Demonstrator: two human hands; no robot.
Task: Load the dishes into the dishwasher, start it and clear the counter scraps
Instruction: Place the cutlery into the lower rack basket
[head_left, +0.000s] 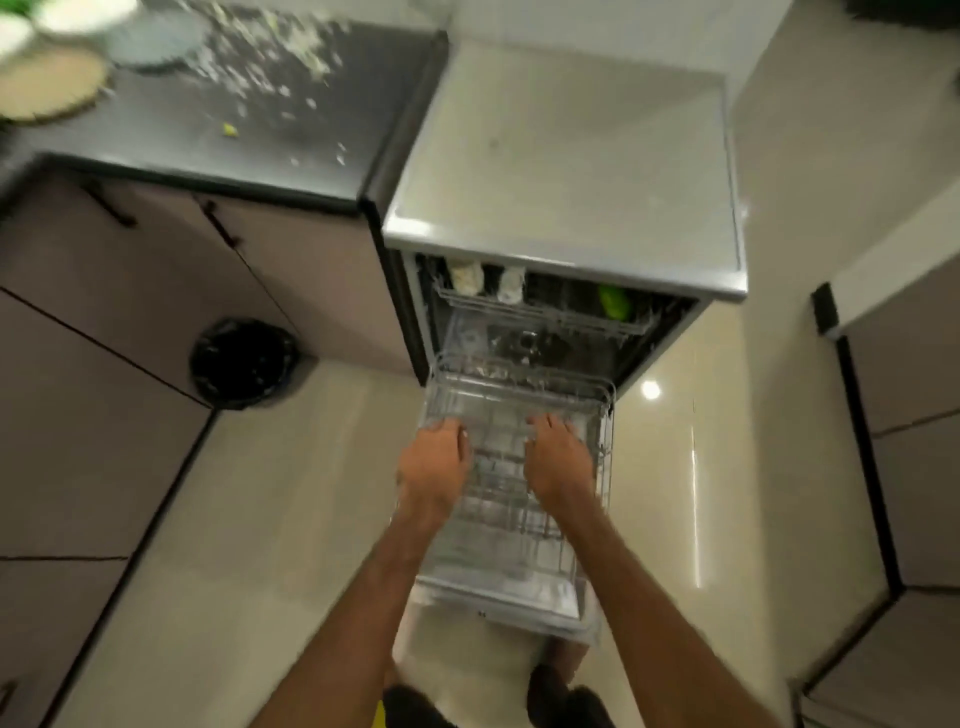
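The dishwasher stands open with its door down. Its lower wire rack is pulled out over the door and holds no dishes. My left hand and my right hand both reach into that rack, fingers bent down onto its wires; blur hides whether they grip. The upper rack holds two pale cups and a green cup. Plates, bowls and a round wooden board sit at the counter's far left. Pale food scraps are scattered over the dark counter.
A bin with a black liner stands on the floor left of the dishwasher, against the cabinets. Cabinet fronts run along the left; more cabinets line the right wall. Glossy tiled floor lies around the open door.
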